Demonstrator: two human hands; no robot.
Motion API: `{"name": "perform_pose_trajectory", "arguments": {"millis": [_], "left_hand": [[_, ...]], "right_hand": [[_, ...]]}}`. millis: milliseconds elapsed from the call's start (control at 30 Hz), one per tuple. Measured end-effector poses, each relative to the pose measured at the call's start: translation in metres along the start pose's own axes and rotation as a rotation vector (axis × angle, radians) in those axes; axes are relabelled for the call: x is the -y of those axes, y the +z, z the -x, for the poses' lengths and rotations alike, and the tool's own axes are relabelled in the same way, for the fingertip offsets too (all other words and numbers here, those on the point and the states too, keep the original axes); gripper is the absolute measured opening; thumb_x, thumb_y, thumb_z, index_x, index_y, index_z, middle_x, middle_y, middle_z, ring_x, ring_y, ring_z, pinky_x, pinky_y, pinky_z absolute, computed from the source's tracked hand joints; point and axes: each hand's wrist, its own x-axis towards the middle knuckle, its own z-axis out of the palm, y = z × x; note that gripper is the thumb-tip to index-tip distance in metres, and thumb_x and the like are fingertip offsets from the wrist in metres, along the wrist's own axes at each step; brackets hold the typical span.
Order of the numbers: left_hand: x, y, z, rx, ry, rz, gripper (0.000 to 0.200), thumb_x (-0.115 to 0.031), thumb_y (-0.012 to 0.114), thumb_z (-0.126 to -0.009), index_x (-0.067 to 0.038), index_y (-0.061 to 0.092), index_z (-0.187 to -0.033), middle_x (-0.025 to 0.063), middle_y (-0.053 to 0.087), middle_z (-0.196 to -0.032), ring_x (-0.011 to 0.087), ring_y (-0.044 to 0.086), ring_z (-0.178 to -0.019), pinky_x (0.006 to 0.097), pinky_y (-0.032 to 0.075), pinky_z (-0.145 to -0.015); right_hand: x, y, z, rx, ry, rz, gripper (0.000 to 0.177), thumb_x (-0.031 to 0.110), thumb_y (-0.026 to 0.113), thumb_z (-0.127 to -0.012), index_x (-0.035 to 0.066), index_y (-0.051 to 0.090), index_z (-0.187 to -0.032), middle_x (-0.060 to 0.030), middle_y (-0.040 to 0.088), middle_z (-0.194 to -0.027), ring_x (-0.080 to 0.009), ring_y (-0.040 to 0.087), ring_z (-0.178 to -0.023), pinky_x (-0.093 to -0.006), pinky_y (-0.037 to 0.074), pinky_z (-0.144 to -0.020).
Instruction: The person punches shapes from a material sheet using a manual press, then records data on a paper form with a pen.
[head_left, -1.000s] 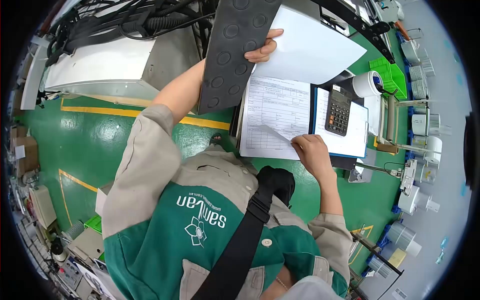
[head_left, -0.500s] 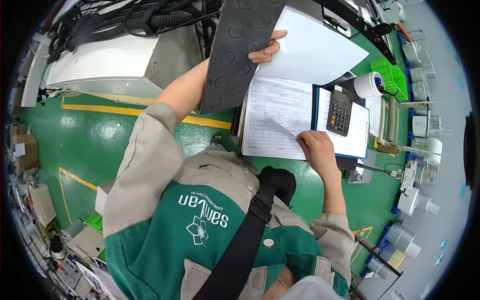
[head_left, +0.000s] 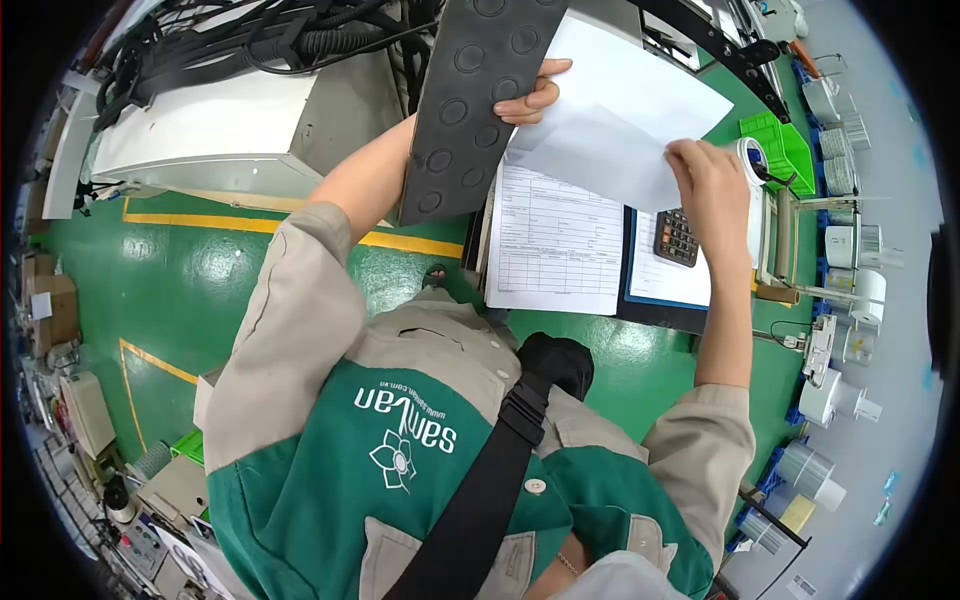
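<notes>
A dark rubbery board with raised circles [head_left: 470, 120] stands tilted in front of my left hand [head_left: 532, 97]. The fingers of that hand curl past its right edge, beside raised white sheets [head_left: 640, 75]. My right hand [head_left: 712, 185] pinches the corner of a lifted paper sheet [head_left: 600, 155]. Below that sheet lies a printed form [head_left: 555, 245] with tables. To its right, a calculator [head_left: 676, 238] rests on a blue clipboard [head_left: 670, 285] with paper, partly covered by the sheet and my right hand.
A white tub [head_left: 750, 160] and a green crate [head_left: 782, 150] stand at the right. Black cables [head_left: 330, 40] run over a white machine housing [head_left: 210, 125] at upper left. Spools [head_left: 820, 390] line the far right. Green floor [head_left: 200, 270] with yellow lines lies below.
My right hand has moved up and to the right, lifting the sheet off the form. The sheet now covers the form's top and part of the calculator. My left hand is nearly unchanged.
</notes>
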Motion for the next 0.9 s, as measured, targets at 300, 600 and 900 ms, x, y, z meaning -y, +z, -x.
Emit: {"name": "perform_pose_trajectory", "arguments": {"millis": [300, 600, 900], "left_hand": [[0.012, -0.021, -0.007, 0.185, -0.058, 0.159, 0.053, -0.038, 0.033, -0.097, -0.012, 0.046, -0.053, -0.0024, 0.034, -0.034, 0.0061, 0.025, -0.032, 0.0180, 0.021, -0.030], [0.006, -0.019, -0.002, 0.188, -0.083, 0.147, 0.054, -0.039, 0.029, -0.097, -0.013, 0.043, -0.053, -0.0030, 0.033, -0.034, 0.0052, 0.024, -0.033, 0.0164, 0.021, -0.032], [-0.002, -0.015, -0.001, 0.194, -0.094, 0.094, 0.062, -0.041, 0.012, -0.098, -0.013, 0.047, -0.055, 0.0001, 0.040, -0.033, 0.0061, 0.030, -0.030, 0.0151, 0.028, -0.030]], "right_hand": [[-0.012, 0.004, -0.056, -0.166, -0.094, 0.162, 0.009, 0.019, 0.059, -0.082, 0.012, 0.061, -0.085, -0.0024, 0.063, -0.077, -0.0242, 0.059, -0.076, -0.0328, 0.043, -0.077], [-0.016, 0.016, -0.070, -0.242, -0.132, 0.195, 0.008, 0.020, 0.059, -0.080, 0.012, 0.061, -0.080, -0.0003, 0.063, -0.075, -0.0203, 0.061, -0.074, -0.0316, 0.043, -0.074], [-0.019, 0.018, -0.068, -0.249, -0.120, 0.210, 0.008, 0.020, 0.059, -0.080, 0.012, 0.061, -0.079, -0.0001, 0.062, -0.073, -0.0197, 0.061, -0.072, -0.0312, 0.042, -0.073]]}}
